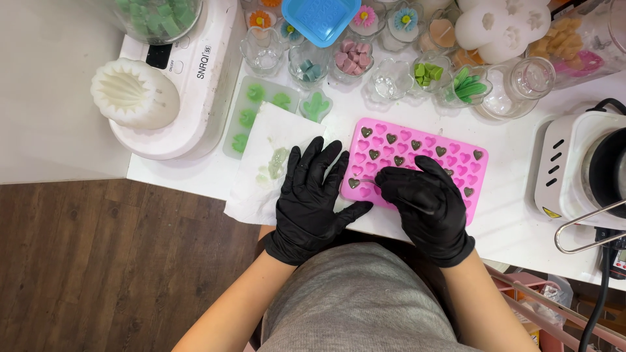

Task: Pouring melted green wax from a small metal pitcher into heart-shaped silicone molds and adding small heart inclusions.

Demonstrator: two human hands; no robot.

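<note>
A pink silicone mould (450, 140) with small heart-shaped cavities lies flat on the white table (515, 221); several cavities hold dark wax. My left hand (313, 195), in a black glove, rests flat with fingers spread, partly on a white paper towel (264, 163) and against the mould's left edge. My right hand (424, 205), also gloved in black, is curled over the mould's near side and pinches a thin metal pick (364, 182) whose tip points at a filled heart near the left end.
A white electric warmer (195, 78) and a ribbed white mould (130, 94) stand at left. Small glass cups with coloured wax pieces (352, 55) line the back. A green cactus mould (251, 107) lies by the towel. Another white warmer with a black pot (587, 166) sits at right.
</note>
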